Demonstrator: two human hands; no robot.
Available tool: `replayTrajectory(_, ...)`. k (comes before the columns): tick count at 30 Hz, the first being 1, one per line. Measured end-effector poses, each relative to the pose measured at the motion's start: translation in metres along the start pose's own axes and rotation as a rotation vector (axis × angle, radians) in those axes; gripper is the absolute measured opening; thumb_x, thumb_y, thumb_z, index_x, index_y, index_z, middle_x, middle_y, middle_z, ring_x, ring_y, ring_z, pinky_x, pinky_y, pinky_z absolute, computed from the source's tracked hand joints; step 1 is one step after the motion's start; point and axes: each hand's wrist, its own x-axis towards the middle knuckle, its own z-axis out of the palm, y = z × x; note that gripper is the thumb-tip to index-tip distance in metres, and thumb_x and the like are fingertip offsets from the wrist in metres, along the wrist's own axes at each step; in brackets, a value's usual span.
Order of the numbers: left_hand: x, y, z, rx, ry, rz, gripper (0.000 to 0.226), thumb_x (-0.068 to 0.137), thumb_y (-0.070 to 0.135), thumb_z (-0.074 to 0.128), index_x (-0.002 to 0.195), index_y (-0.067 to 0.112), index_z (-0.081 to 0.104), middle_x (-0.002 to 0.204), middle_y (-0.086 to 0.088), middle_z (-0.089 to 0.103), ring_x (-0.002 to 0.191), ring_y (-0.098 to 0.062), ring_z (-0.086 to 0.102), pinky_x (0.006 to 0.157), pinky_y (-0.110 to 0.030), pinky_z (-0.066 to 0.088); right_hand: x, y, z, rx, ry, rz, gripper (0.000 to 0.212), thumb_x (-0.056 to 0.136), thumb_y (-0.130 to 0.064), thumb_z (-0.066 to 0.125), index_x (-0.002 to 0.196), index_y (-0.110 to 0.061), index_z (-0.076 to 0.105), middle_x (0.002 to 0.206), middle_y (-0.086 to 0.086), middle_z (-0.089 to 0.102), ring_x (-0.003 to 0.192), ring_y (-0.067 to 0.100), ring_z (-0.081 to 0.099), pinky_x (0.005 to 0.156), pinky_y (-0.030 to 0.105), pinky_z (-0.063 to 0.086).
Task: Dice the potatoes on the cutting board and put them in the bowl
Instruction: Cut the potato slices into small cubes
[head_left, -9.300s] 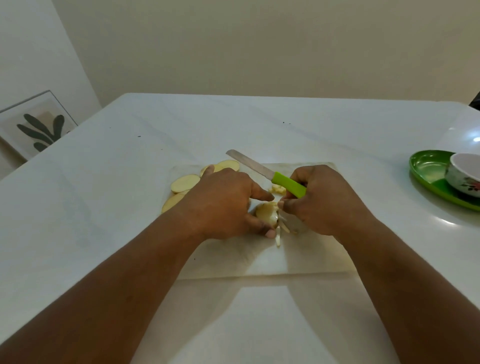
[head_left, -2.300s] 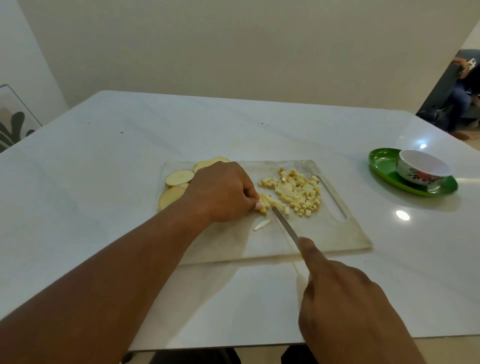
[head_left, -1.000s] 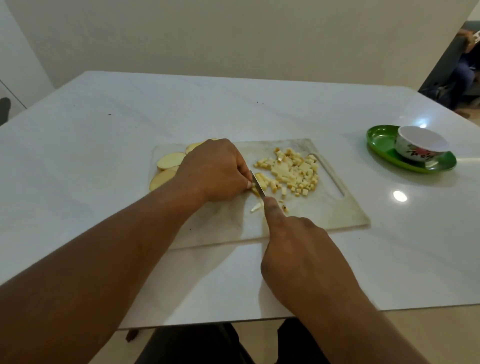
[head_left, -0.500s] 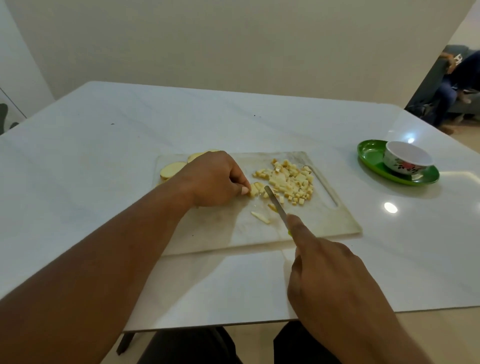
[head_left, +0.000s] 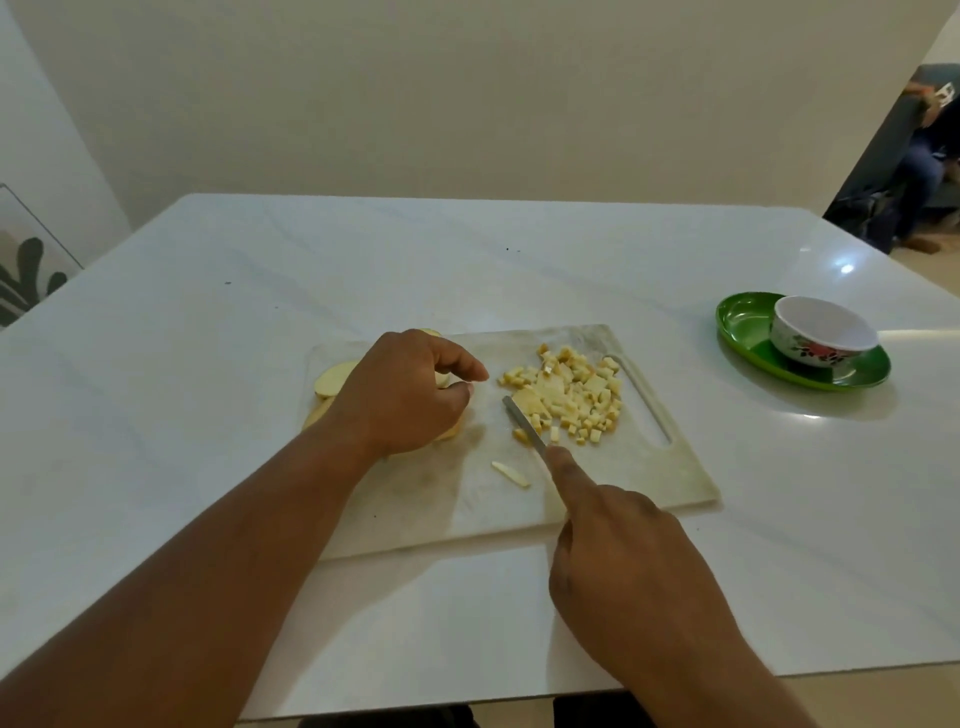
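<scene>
On the glossy pale worktop (head_left: 208, 364) lies a scuffed rectangular cutting board (head_left: 649, 467). The right hand (head_left: 634, 577) grips a knife (head_left: 524, 427), forefinger along its flat blade, tip touching a heap of yellow potato dice (head_left: 566, 395). The left hand (head_left: 400, 395), fingers curled, rests over oval potato slices (head_left: 332, 378). Well right of the right hand, a white bowl (head_left: 823, 332) sits on a green plate (head_left: 743, 327).

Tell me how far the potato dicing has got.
Done: a pile of dice lies on the board. In hand: the right hand holds the knife by the pile; the left hand reaches over the slices. Left: dicing those and one strip, then filling the empty bowl.
</scene>
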Motion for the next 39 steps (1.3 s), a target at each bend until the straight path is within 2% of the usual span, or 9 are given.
replayTrajectory(4,0.0,0.001,-0.002,0.027,0.006,0.031,0.019,0.087,0.025,0.076,0.099,0.039,0.079,0.078,0.028,0.063,0.072,0.021,0.055,0.076,-0.017,0.047,-0.004,-0.004,-0.002,0.039,-0.026,0.007,0.078,0.094,-0.02,0.037,0.157,-0.038,-0.005,0.096,-0.008,0.052,0.08,0.011,0.05,0.066,0.026,0.038)
replayTrajectory(7,-0.001,-0.001,-0.006,0.011,-0.055,0.161,0.043,0.078,0.049,0.085,0.118,0.043,0.072,0.11,0.028,0.066,0.109,0.009,0.059,0.099,-0.027,0.048,-0.012,-0.011,-0.002,0.088,-0.048,-0.019,0.075,0.097,-0.023,0.035,0.155,-0.042,-0.008,0.097,-0.008,0.052,0.078,0.01,0.05,0.063,0.026,0.035)
replayTrajectory(10,-0.001,0.0,-0.007,0.058,-0.164,0.264,0.075,0.062,0.073,0.083,0.131,0.052,0.061,0.127,0.034,0.056,0.129,0.001,0.046,0.104,-0.028,0.045,-0.014,-0.01,-0.009,0.135,-0.025,-0.031,0.071,0.098,-0.026,0.035,0.154,-0.046,-0.004,0.088,-0.011,0.052,0.077,0.009,0.051,0.064,0.026,0.038)
replayTrajectory(14,0.004,-0.003,0.001,0.009,-0.185,0.304,0.07,0.057,0.084,0.073,0.123,0.062,0.062,0.135,0.033,0.057,0.14,-0.001,0.037,0.114,-0.038,0.038,-0.013,-0.007,-0.024,0.186,0.014,-0.03,0.066,0.098,-0.026,0.039,0.152,-0.05,0.009,0.078,-0.009,0.058,0.073,0.008,0.055,0.066,0.024,0.043)
replayTrajectory(19,0.01,-0.003,0.005,-0.024,-0.165,0.327,0.064,0.056,0.078,0.079,0.115,0.055,0.071,0.128,0.031,0.064,0.134,-0.003,0.045,0.11,-0.038,0.042,-0.011,-0.004,-0.025,0.196,0.016,0.003,0.066,0.098,-0.025,0.04,0.152,-0.052,0.014,0.076,-0.006,0.059,0.076,0.008,0.056,0.069,0.023,0.044)
replayTrajectory(23,0.012,0.002,0.009,-0.121,-0.199,0.333,0.038,0.065,0.056,0.088,0.101,0.047,0.079,0.104,0.022,0.075,0.112,-0.003,0.06,0.097,-0.036,0.05,-0.009,-0.008,-0.024,0.199,0.019,-0.035,0.066,0.096,-0.023,0.041,0.151,-0.051,0.02,0.07,-0.007,0.058,0.072,0.008,0.055,0.065,0.024,0.043)
replayTrajectory(29,0.019,0.0,0.01,0.059,-0.239,0.343,0.038,0.066,0.05,0.09,0.102,0.048,0.078,0.099,0.019,0.073,0.108,-0.004,0.055,0.091,-0.028,0.045,-0.006,-0.002,-0.024,0.164,0.017,-0.023,0.061,0.098,-0.025,0.04,0.151,-0.049,0.023,0.074,-0.009,0.058,0.073,0.006,0.056,0.062,0.02,0.044)
replayTrajectory(34,0.016,-0.006,0.002,0.126,-0.085,0.302,0.051,0.073,0.05,0.088,0.121,0.046,0.071,0.116,0.022,0.068,0.115,-0.002,0.052,0.096,-0.025,0.041,-0.013,-0.006,-0.024,0.132,0.014,0.028,0.067,0.098,-0.027,0.038,0.153,-0.048,0.007,0.077,-0.009,0.052,0.07,0.006,0.05,0.062,0.023,0.037)
replayTrajectory(39,0.01,-0.02,-0.002,0.063,-0.034,0.209,0.029,0.092,0.036,0.074,0.119,0.047,0.072,0.116,0.023,0.068,0.115,0.0,0.053,0.1,-0.029,0.044,-0.031,-0.022,-0.003,0.016,-0.158,0.025,0.077,0.095,-0.028,0.033,0.15,-0.049,-0.016,0.093,-0.005,0.052,0.077,0.012,0.054,0.064,0.025,0.037)
